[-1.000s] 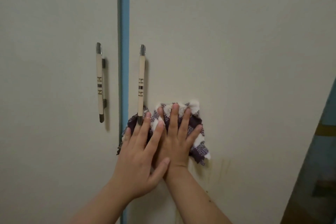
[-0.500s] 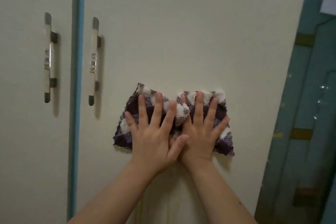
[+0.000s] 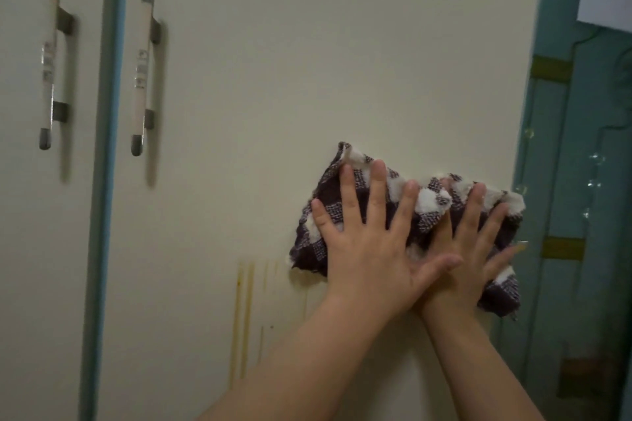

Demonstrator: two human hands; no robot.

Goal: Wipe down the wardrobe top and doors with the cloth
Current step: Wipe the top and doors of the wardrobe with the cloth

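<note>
We slid the cloth (image 3: 424,212) rightward from beside the handle (image 3: 142,68) to the door (image 3: 307,61) edge. Left hand (image 3: 372,249) and right hand (image 3: 468,260) were spread flat, pinning it underneath. Drip stains (image 3: 244,318) lower-left of us remained unwiped.

The scene is dimly and evenly lit, with a greenish-yellow cast over the pale wardrobe door (image 3: 307,79). Soft, smeared shadows are thrown to the right of and below the two handles (image 3: 142,68), so the light is taken to come from the upper left. A faint shadow is cast under the cloth (image 3: 424,212). Motion blur is seen on the handles and on the hands (image 3: 369,260). No glare is seen on the door. Straight edges are bowed slightly towards the frame's sides. Fine detail is softened throughout.
</note>
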